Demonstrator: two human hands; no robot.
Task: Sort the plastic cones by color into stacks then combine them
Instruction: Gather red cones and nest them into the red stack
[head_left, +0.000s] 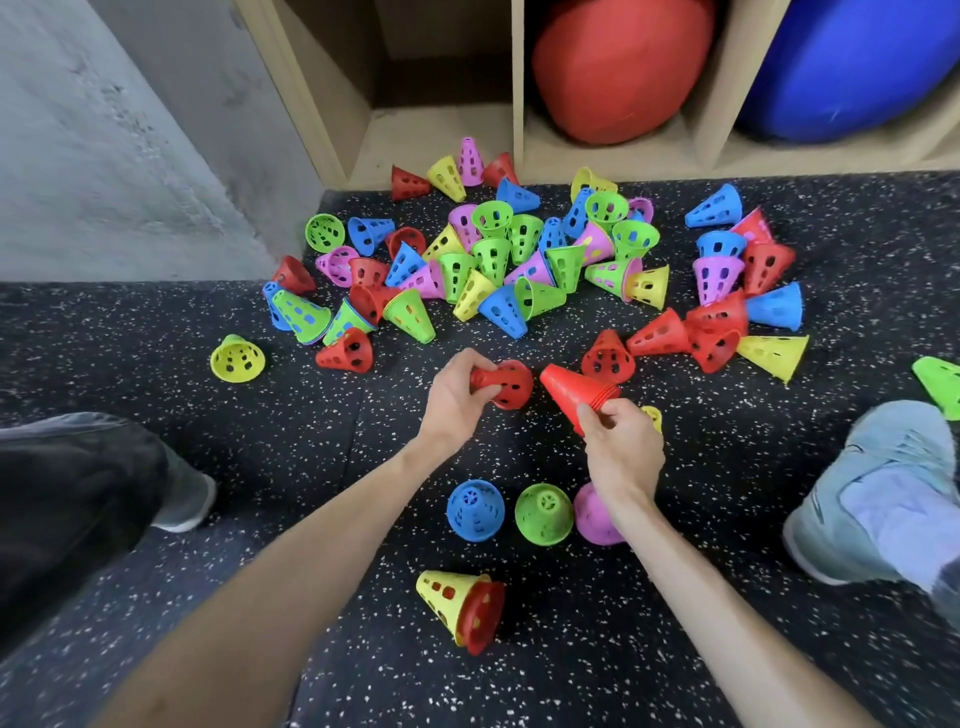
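Observation:
My left hand (454, 400) grips a single red cone (508, 384) by its narrow end, its wide mouth pointing right. My right hand (621, 447) holds a stack of red cones (574, 392) at the rim, tip pointing up-left toward the single cone. A big pile of mixed loose cones (498, 265) in red, blue, green, yellow and pink lies on the floor beyond. Upright near me stand a blue stack (475, 509), a green stack (544, 513) and a pink stack (597, 514), the pink one partly hidden by my right wrist. A yellow cone with a red one nested in it (460, 608) lies on its side.
The speckled black rubber floor (311, 467) carries everything. A wooden shelf unit (519, 130) at the back holds a red ball (621, 67) and a blue ball (852, 62). My dark trouser leg (78, 493) is at left, my light blue shoe (878, 493) at right. A grey wall (104, 130) stands left.

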